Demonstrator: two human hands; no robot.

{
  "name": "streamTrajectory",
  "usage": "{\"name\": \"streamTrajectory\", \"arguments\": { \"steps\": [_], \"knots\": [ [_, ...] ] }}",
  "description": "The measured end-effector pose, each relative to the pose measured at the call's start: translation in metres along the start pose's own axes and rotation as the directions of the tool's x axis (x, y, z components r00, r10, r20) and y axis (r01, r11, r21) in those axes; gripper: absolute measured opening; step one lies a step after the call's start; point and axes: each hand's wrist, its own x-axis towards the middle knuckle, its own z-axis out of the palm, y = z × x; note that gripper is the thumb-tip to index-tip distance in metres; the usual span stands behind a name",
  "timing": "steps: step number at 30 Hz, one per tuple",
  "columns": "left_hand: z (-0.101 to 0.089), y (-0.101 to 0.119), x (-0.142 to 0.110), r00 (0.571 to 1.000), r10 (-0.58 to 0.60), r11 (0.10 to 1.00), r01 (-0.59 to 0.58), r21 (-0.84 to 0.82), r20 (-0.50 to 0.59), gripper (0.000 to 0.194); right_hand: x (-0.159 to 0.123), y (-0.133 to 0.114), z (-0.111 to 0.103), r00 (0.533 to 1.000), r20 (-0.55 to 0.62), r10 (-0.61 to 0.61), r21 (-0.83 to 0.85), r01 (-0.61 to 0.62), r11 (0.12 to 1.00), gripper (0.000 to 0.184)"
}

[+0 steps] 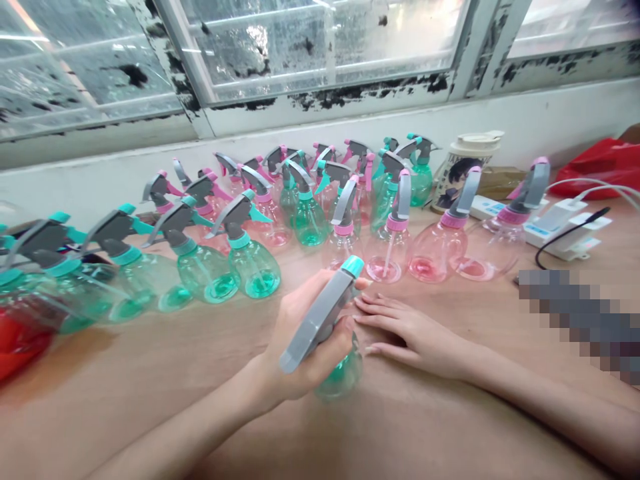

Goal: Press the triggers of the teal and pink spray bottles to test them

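Note:
My left hand [305, 340] is wrapped round the neck of a green spray bottle [343, 373] with a grey trigger head and a turquoise nozzle tip. The fingers hide most of its collar and trigger. Flat on the table beside that bottle lies my right hand [415, 330], fingers stretched out and holding nothing. Just beyond the hands stand a pink spray bottle [387, 257] and another pink spray bottle [433, 250]. To the left, a green spray bottle [255, 267] ends a row of several similar ones.
More green and pink bottles crowd the back by the window wall [320, 123]. At right are a lidded paper cup [457, 177], a power strip [560, 233] with cables and a red plastic bag [597, 167]. Another red bag [20, 343] sits at the left edge. A patch at right is pixelated.

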Motion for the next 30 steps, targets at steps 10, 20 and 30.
{"name": "streamTrajectory", "arguments": {
  "steps": [10, 20, 30],
  "knots": [
    [0.0, -0.001, -0.007, 1.0, -0.015, 0.999, 0.016, 0.029, -0.024, 0.029, 0.002, 0.001, -0.001, 0.999, 0.047, 0.02, -0.003, -0.019, 1.0, 0.054],
    [-0.001, -0.003, -0.007, 0.998, -0.014, 0.999, 0.016, 0.038, -0.058, 0.027, 0.002, 0.003, 0.001, 1.0, 0.015, 0.008, 0.038, -0.009, 0.999, 0.054],
    [-0.004, -0.002, 0.001, 1.0, 0.018, 0.999, -0.018, 0.027, -0.02, 0.009, 0.002, 0.002, -0.001, 1.0, 0.029, 0.011, 0.038, -0.012, 0.999, 0.055]
  ]
}}
